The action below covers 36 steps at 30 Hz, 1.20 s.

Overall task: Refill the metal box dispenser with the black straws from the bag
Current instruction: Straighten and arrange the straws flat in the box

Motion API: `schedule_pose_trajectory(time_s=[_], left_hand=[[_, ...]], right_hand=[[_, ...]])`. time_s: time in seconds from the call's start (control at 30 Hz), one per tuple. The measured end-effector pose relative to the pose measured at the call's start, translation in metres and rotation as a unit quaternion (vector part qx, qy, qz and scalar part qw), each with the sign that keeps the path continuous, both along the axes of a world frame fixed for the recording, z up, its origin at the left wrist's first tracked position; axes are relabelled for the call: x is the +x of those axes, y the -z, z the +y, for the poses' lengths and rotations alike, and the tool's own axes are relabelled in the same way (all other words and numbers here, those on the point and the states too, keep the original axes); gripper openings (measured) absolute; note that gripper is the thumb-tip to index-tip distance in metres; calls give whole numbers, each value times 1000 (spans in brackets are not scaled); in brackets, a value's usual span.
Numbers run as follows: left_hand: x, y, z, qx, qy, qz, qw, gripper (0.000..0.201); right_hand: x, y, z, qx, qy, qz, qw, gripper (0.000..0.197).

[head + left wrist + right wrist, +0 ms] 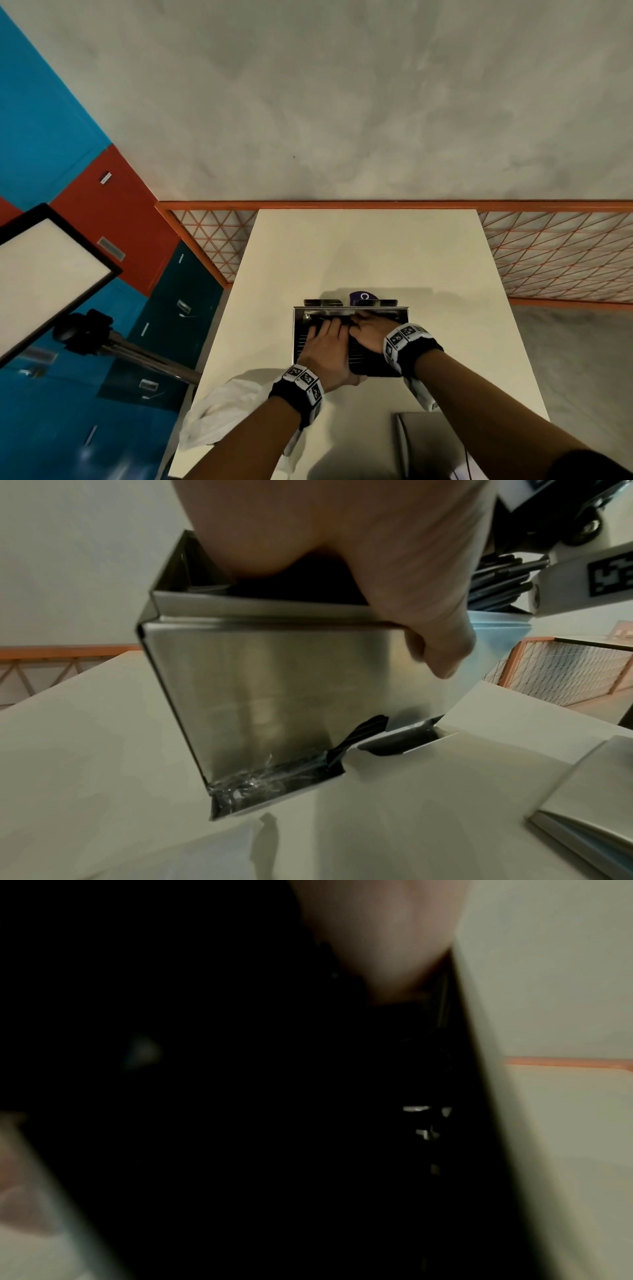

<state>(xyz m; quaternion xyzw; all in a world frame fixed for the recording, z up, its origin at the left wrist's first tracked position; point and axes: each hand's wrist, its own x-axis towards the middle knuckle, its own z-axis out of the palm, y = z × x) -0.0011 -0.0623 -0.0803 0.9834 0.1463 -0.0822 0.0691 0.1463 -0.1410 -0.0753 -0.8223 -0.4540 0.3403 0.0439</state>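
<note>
The open-topped metal box dispenser (298,329) (274,683) stands mid-table, with black straws (305,339) lying across its inside. My left hand (325,342) lies with straight fingers on the straws, and its thumb (441,647) hangs over the box's front wall. My right hand (370,329) holds a bundle of black straws (371,368) (496,580) over the box's right part; the bundle's near end sticks out past the rim under the wrist. The right wrist view is nearly all dark, showing only a bit of palm (383,934). The white plastic bag (219,418) lies under my left forearm.
A flat metal lid (428,442) (582,818) lies on the white table (376,246) near right. A purple item (363,296) sits behind the box. An orange mesh fence (555,253) borders the table. A light panel on a tripod (48,274) stands left.
</note>
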Motion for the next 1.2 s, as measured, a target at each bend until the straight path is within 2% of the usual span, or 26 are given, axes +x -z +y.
schedule_pose_trajectory(time_s=[0.07,0.17,0.4,0.53,0.6,0.7,0.8,0.97,1.03,1.13,1.2], left_hand=[[0,-1,0,-5,1,-2,1000,95],[0,0,0,-11,-1,0,1000,94],[2,-4,1,-52,-13,-5,999,99],[3,4,3,-50,-16,5,999,117],[5,6,4,-46,-11,35,998,128],[12,1,12,-54,2,86,995,137],[19,-12,21,-76,10,133,988,131],[27,-22,29,-79,23,118,990,112],[29,-20,31,-67,21,112,991,112],[26,-17,32,-54,19,104,993,112],[22,-15,33,-43,20,88,995,111]], right_hand=[[0,1,0,-7,1,-1,1000,61],[-2,-4,1,-19,6,-1,1000,51],[1,-8,1,-34,-17,-14,999,49],[-3,-12,-6,-7,-23,-6,1000,67],[-3,-15,-12,17,-8,0,1000,47],[1,-14,-14,46,-41,-10,998,41],[4,-12,-14,71,-85,-20,994,43],[5,-11,-22,103,-81,-59,990,44],[3,-10,-23,102,-59,-82,990,49],[0,-9,-22,70,-27,-87,993,79],[-1,-10,-19,56,-12,-97,994,81]])
